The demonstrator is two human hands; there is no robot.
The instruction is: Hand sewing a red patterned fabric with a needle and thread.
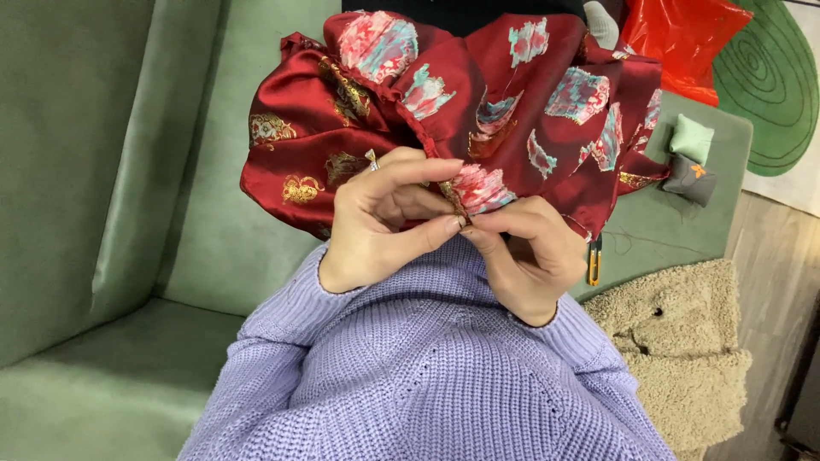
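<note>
A dark red satin cloth (478,102) with gold and pink-and-teal woven patches is held up over the lap, bunched above a green sofa (128,213); its lower hem is gathered between both hands, apparently so that one small spot of the edge is kept taut and close to the eye; the left hand (384,222) is closed in a pinch on the hem, thumb and forefinger pressed together on the fold, a ring being seen on one finger; the right hand (530,252) is likewise closed on the cloth just beside it, the fingertips of the two hands touching; whether a needle is held there cannot be told; lilac knitted sleeves (410,376) fill the foreground; near the sofa's right edge a small yellow-handled tool (594,260) is laid within reach just beside the right hand; farther along that edge a green and a grey pincushion (690,158) are set together; a beige fleecy cover (675,341) is spread toward the near right corner, and a red plastic bag (683,38) lies beyond the far edge
</note>
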